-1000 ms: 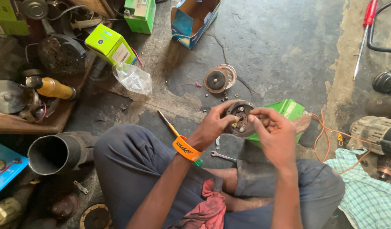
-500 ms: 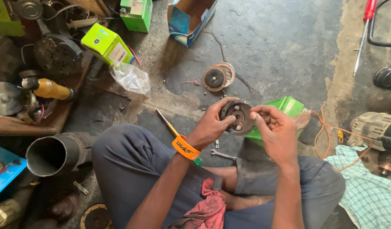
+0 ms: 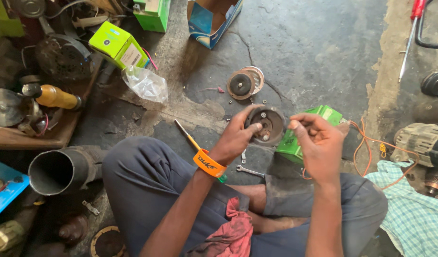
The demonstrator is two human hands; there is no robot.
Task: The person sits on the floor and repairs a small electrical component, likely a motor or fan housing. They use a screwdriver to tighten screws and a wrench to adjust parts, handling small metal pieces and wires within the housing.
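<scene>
One round dark metal motor housing [image 3: 270, 124], open face up, gripped at its near-left rim by my left hand [image 3: 238, 138] above the concrete floor [image 3: 319, 52]. My right hand [image 3: 319, 140] pinches something too small to identify, just right of it.

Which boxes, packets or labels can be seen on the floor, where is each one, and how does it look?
Lime-green carton: upper left, tilted, white label on its end.
Green box: top edge, partly cut off.
Blue open carton: top centre, brown inside.
Clear plastic bag: below the lime carton, crumpled.
Green box: beside the right hand.
</scene>
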